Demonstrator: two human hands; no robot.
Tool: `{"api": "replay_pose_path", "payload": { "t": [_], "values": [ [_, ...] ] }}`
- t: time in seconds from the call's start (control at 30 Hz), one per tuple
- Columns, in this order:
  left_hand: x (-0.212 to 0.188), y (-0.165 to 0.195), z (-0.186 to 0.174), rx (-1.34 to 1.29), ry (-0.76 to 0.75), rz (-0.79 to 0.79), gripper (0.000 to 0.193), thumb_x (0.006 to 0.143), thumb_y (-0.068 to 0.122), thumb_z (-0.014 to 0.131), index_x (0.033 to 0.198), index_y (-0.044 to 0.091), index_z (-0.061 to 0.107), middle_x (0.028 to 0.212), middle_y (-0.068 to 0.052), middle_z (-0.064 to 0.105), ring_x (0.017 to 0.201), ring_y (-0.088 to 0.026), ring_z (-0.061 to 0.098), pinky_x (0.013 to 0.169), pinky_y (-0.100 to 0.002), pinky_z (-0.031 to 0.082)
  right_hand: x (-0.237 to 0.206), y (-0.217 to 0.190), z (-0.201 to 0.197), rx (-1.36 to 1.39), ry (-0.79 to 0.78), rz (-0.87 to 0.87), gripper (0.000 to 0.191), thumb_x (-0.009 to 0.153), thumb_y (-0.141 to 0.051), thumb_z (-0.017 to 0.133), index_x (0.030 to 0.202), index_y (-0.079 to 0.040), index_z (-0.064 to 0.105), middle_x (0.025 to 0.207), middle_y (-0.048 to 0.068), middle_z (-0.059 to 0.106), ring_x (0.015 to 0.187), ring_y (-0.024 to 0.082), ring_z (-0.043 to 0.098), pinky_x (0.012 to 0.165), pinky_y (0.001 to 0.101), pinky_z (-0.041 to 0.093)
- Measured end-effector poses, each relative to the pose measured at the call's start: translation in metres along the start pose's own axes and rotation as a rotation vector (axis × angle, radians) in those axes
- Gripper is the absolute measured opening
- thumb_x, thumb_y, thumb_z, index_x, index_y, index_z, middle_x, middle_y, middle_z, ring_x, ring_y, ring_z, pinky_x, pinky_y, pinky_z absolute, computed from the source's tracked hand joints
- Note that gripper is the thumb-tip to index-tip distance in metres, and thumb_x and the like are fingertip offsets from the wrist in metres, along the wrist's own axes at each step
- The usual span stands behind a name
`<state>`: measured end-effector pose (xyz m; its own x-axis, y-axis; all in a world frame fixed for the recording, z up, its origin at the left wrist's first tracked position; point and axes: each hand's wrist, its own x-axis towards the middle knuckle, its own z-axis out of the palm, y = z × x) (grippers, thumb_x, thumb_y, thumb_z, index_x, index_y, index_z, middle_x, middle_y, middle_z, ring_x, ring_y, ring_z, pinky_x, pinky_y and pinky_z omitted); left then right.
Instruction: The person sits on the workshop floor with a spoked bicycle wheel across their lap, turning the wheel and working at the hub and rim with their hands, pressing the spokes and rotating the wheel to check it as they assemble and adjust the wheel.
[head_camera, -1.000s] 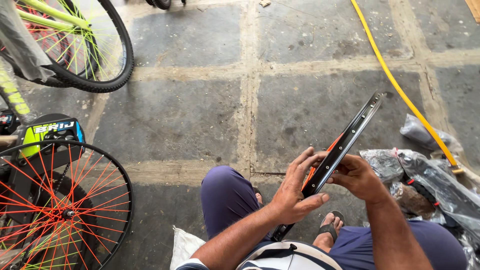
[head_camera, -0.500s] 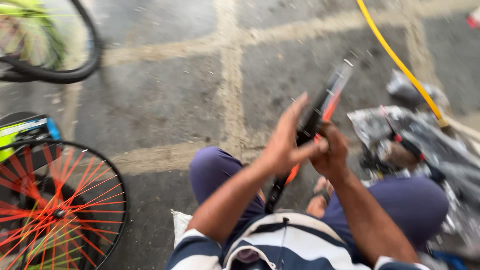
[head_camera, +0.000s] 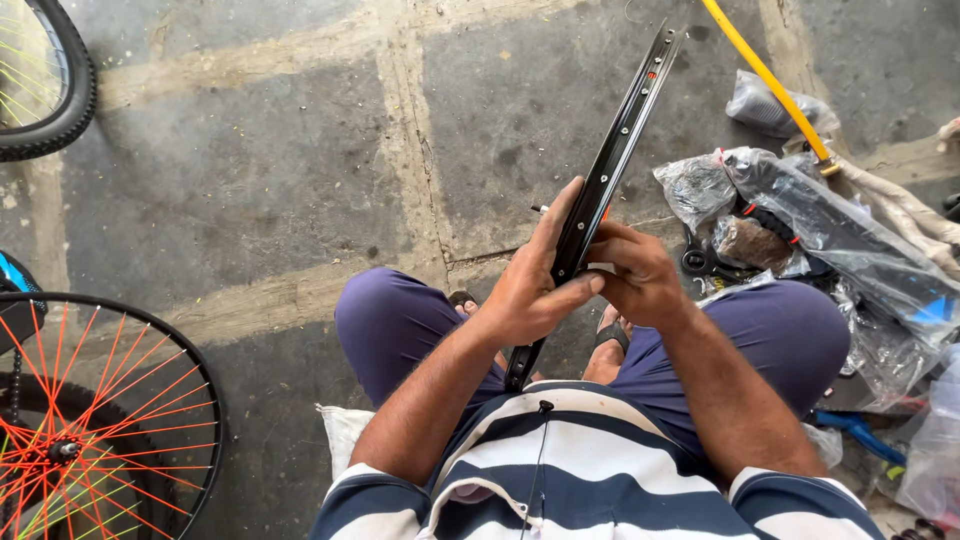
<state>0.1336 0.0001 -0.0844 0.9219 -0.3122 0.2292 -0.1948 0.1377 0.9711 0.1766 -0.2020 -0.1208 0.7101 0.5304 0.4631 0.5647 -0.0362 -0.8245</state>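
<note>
While the person sits low over the concrete floor (head_camera: 300, 170) with knees spread, both hands meet on a bare black bicycle rim (head_camera: 620, 140) held edge-on in front of the chest. The left hand (head_camera: 530, 290) wraps the rim from the left, its fingers (head_camera: 556, 222) stretched up along the dark metal and the thumb pressed across toward the other hand. The right hand (head_camera: 640, 275) closes on the same stretch from the right, fingers curled in tight against the rim and against a small pale piece that is too small to make out. The rim slants from the lap up toward the far edge of the floor, its upper end near a yellow hose (head_camera: 765, 80).

Just right of the hands, beside the right knee, lies a heap of clear plastic bags (head_camera: 820, 220) with dark parts inside. At the near left corner stands a black wheel with orange spokes (head_camera: 100, 400), and at the far left corner part of a black tyre (head_camera: 60, 90) shows. The person wears a striped shirt (head_camera: 590, 470) and dark purple shorts (head_camera: 400, 320).
</note>
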Motion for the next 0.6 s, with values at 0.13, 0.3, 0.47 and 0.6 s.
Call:
{"api": "replay_pose_path", "payload": {
  "t": [0.13,0.3,0.47,0.6],
  "values": [
    [-0.013,-0.006,0.000,-0.092,0.006,-0.042,0.095,0.096,0.012,0.071,0.169,0.004,0.010,0.162,-0.021,0.043,0.148,-0.027,0.046,0.124,-0.039,0.038,0.001,-0.007,-0.005,-0.260,0.044,-0.022,0.024,0.087,0.001,0.080,0.109,0.002,0.069,0.117,0.015,0.070,0.098,0.022,0.074,0.081,0.0314,0.063],
    [-0.031,-0.009,0.006,0.157,0.011,0.103,0.093,0.096,0.013,0.073,0.167,0.003,0.014,0.171,-0.023,0.027,0.163,-0.034,0.026,0.133,-0.044,0.024,-0.010,0.004,-0.001,0.092,0.311,0.040,0.025,0.094,0.001,0.077,0.118,0.000,0.068,0.129,0.015,0.068,0.116,0.021,0.069,0.097,0.0323,0.059],
    [-0.037,-0.012,0.011,0.336,0.031,0.211,0.092,0.093,0.014,0.074,0.167,0.005,0.019,0.175,-0.024,0.016,0.166,-0.040,0.018,0.136,-0.049,0.021,-0.010,0.017,0.006,0.612,0.290,0.171,0.020,0.102,-0.001,0.070,0.122,0.004,0.069,0.127,0.015,0.070,0.113,0.020,0.068,0.102,0.0330,0.056],
    [-0.040,-0.012,0.012,0.329,0.039,0.178,0.093,0.093,0.014,0.075,0.167,0.005,0.020,0.176,-0.023,0.014,0.167,-0.038,0.018,0.136,-0.048,0.023,-0.004,0.012,0.011,0.855,0.311,0.275,0.025,0.109,-0.006,0.060,0.131,0.005,0.066,0.130,0.019,0.070,0.123,0.025,0.067,0.114,0.0377,0.053]
  ]
}}
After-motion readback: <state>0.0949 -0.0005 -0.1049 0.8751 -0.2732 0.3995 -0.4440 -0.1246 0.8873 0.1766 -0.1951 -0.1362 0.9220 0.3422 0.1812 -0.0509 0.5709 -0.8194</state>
